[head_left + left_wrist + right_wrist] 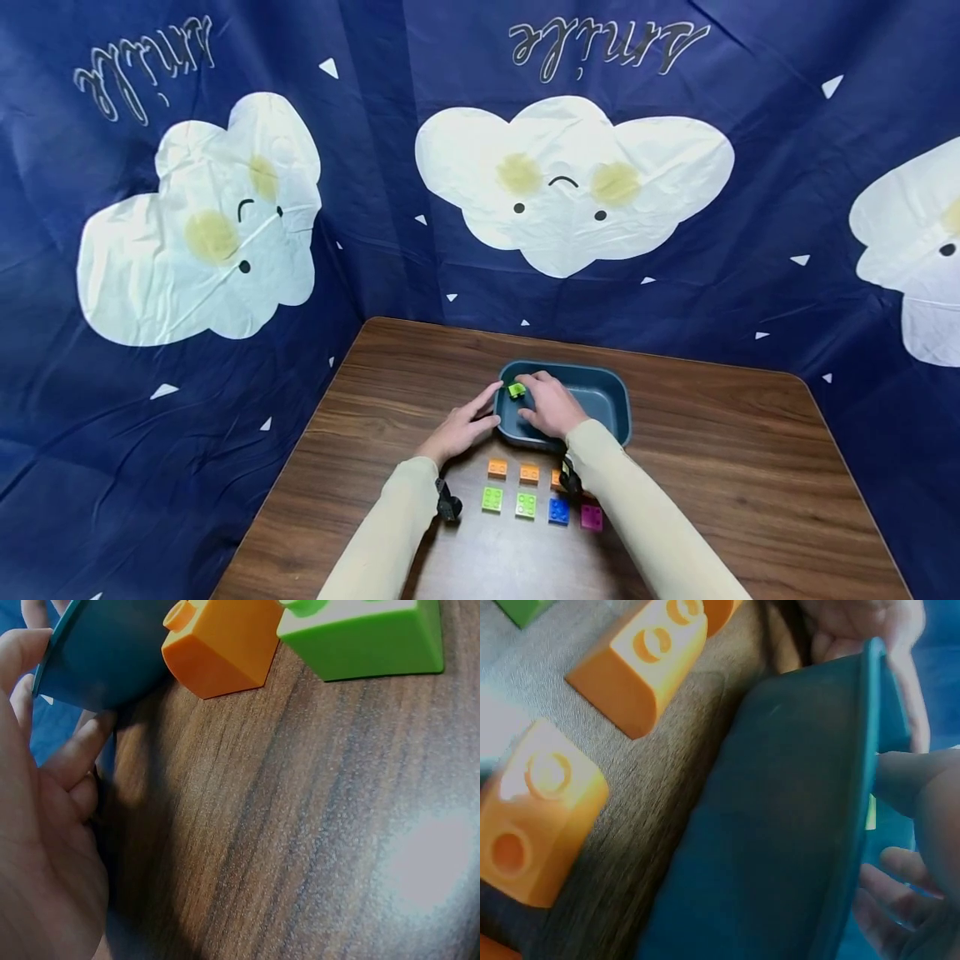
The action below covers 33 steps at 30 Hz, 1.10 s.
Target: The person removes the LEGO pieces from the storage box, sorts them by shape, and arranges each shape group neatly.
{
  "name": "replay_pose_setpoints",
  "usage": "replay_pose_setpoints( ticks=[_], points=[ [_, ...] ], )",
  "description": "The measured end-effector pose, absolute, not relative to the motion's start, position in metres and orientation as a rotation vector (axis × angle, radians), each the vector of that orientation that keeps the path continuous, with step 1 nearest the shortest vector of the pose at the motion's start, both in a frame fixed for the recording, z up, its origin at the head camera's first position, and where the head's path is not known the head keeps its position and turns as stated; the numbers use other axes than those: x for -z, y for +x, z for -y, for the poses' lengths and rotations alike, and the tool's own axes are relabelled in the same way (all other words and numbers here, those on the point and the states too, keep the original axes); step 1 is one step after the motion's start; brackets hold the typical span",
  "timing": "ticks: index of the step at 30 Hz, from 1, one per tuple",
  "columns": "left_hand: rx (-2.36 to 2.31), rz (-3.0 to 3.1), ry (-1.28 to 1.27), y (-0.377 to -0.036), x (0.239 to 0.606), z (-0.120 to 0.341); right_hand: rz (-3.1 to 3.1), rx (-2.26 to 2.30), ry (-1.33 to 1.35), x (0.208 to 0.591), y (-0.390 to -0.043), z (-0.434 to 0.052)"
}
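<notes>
A dark teal bin (pixel 611 408) stands on the table. At its left end my left hand (pixel 459 429) has its fingers extended, fingertips right at the rim and thumb by the outer wall. My right hand (pixel 553 406) reaches over the near rim into the bin. Its thumb (pixel 904 780) and fingers are apart, the fingers loosely bent. A light green toy brick (pixel 517 390) is at the bin's left end, just beside the right fingertips. In the right wrist view only a sliver of green shows past the rim, the rest hidden.
In front of the bin lies a row of orange bricks (pixel 529 473), partly covered by the right wrist. Nearer is a row with light green bricks (pixel 526 505), a blue brick (pixel 558 511) and a magenta brick (pixel 591 517). A blue curtain (pixel 375 250) hangs behind the table.
</notes>
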State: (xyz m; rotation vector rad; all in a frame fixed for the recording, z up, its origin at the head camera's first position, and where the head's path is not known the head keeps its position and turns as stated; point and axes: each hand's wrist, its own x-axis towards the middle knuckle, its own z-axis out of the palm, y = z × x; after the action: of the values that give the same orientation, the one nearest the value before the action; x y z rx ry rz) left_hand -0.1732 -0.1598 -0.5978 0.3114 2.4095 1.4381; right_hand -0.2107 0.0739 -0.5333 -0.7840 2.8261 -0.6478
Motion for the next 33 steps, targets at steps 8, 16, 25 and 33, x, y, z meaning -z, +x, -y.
replay_pose_setpoints(
  ticks=[8,16,25,33],
  points=[
    [-1.427,-2.400,0.305,-0.175,0.595,0.158,-2.786,0.537,-0.773,0.546,-0.225,-0.066],
    [-1.447,-2.409,0.320,-0.175,0.595,0.158,-2.765,0.547,-0.778,0.548,-0.229,-0.061],
    [-1.466,-2.420,0.337,-0.173,0.600,0.160,-2.735,0.519,-0.788,0.551,-0.231,-0.055],
    [-1.500,-2.403,0.336,-0.171,0.599,0.159,-2.730,0.526,-0.761,0.559,-0.232,-0.054]
  ],
)
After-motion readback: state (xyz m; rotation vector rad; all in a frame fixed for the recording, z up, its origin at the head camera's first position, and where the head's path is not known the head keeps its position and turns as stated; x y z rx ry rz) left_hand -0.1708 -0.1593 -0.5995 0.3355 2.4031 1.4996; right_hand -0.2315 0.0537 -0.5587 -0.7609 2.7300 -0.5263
